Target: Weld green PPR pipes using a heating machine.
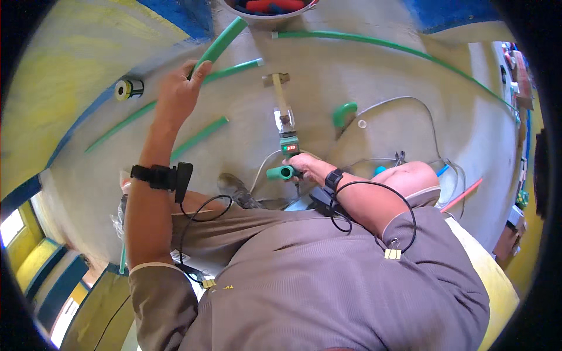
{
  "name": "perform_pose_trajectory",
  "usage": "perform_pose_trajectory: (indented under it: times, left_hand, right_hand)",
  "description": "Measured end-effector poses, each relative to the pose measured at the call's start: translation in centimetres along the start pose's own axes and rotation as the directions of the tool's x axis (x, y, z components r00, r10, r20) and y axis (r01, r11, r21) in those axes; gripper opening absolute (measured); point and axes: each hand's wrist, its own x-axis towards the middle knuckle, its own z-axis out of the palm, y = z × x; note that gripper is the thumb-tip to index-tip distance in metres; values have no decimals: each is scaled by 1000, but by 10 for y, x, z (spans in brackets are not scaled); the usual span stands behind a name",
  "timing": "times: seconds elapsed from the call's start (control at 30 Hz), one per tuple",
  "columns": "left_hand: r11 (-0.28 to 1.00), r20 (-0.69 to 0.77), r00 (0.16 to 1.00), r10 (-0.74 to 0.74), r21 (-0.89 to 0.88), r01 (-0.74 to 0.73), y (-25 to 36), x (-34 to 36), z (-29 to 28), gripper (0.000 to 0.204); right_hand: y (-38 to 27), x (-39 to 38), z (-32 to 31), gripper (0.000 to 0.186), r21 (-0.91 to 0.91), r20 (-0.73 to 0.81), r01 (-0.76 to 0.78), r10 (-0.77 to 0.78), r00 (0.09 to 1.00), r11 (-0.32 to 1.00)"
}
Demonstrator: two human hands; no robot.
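My left hand [186, 88] is closed round a green plastic pipe [221, 47], raised at the upper left and slanting away from me. In front of my body, my right hand [301, 164] is closed round the handle end of a green pipe-welding iron [289, 145] with a small lit display. The iron's flat metal heating plate [280, 93] points away from me, with heating dies at its far end. Close against my right fingers is a short green tubular piece [278, 173], its open end showing; whether those fingers also hold it I cannot tell.
Green pipes [199, 138] lie on the floor at left, and a long one [374, 40] at far right. Nearby are a curved green fitting [345, 114], a grey cable [427, 108], a spool [129, 89], a bucket [269, 19] and a red rod [462, 196].
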Motion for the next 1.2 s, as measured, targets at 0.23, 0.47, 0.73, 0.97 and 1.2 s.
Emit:
perform_pose_trajectory:
  times: [0.23,0.47,0.73,0.97,1.2]
  left_hand:
    - [1000,-42,999,-22,-2,22,13,-3,-6,60]
    - [999,-97,995,20,45,-15,41,0,-17,61]
    - [937,293,892,-343,45,346,-16,7,45,58]
    - [996,418,904,-87,35,79,-44,28,106,55]
    - [990,471,881,55,89,-109,-55,51,113,59]
  right_hand:
    - [9,-3,19,17,99,-246,176,-148,958,979]
    - [16,2,-23,21,36,-146,228,-221,964,973]
    - [-15,-27,-17,15,85,-119,62,-52,992,994]
    - [-6,-42,-33,21,-14,-132,36,-38,991,999]
    - [-55,-110,-109,44,-214,-44,382,-399,916,899]
